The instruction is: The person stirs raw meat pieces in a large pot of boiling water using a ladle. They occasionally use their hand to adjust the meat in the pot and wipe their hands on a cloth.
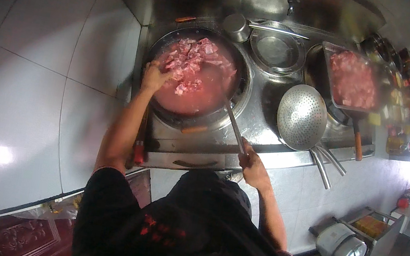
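Observation:
A large dark wok sits on the stove in front of me, filled with reddish, cloudy water. Chunks of raw meat are heaped in it, rising above the liquid. Over the wok's left side is my left hand, fingers spread, its thumb close to the edge of the meat; whether it touches is unclear. My right hand grips the long handle of a metal cooking utensil. That handle slants up and left over the wok's rim; its head is blurred or hidden at the meat and water.
A perforated strainer rests right of the wok, handles past the counter edge. Further right, a tray of raw meat sits over another pan. Behind are a ladle, a round metal basin and a faucet. A tiled wall borders the left.

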A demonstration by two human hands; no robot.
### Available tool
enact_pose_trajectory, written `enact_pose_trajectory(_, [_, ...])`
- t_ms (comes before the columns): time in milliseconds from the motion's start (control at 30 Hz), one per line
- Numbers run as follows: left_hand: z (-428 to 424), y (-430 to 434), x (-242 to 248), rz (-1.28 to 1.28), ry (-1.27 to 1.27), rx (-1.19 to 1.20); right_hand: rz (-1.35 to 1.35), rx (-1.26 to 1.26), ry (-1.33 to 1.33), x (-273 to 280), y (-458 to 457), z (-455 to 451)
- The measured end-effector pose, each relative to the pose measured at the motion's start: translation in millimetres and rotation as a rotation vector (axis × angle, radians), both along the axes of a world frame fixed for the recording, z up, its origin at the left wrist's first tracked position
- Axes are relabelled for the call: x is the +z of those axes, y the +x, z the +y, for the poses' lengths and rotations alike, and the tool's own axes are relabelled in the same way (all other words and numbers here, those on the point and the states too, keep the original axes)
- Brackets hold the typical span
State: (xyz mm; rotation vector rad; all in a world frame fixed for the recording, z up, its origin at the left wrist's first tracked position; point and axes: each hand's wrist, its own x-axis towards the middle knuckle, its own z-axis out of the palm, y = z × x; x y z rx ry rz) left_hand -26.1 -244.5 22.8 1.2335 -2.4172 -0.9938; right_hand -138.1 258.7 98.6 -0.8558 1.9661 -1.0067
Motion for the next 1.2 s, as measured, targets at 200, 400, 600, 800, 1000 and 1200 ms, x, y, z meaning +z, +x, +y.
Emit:
enact_pose_trajectory(200, [39.5, 1.6, -71.0, -0.316, 0.004, -0.269, 0.087, 0.038, 0.064, 24.3, -12.3, 2.6])
enact_pose_trajectory(400, [61.5, -35.2, -51.1, -0.009, 0.532, 0.026, 0.228, 0.067, -0.001, 28.5, -2.4, -7.7])
enact_pose_trajectory(600, [34.5, -54.4, 31.6, -0.46, 0.537, -0.327, 0.178, 0.162, 0.009, 33.3, -16.2, 15.0])
enact_pose_trajectory(800, [34.6, -56.7, 35.4, -0.476, 0.629, -0.425, -0.047, 0.023, 0.154, 10.6, -11.9, 8.8])
enact_pose_trajectory(1000, [46.4, -74.8, -12.7, -0.53, 0.283, -0.397, 0.209, 0.162, -0.151, -2.8, 2.1, -18.7])
enact_pose_trajectory(1200, [48.7, -90.9, -23.3, -0.535, -0.007, -0.415, -0.149, 0.097, 0.095, 10.0, 5.7, -16.4])
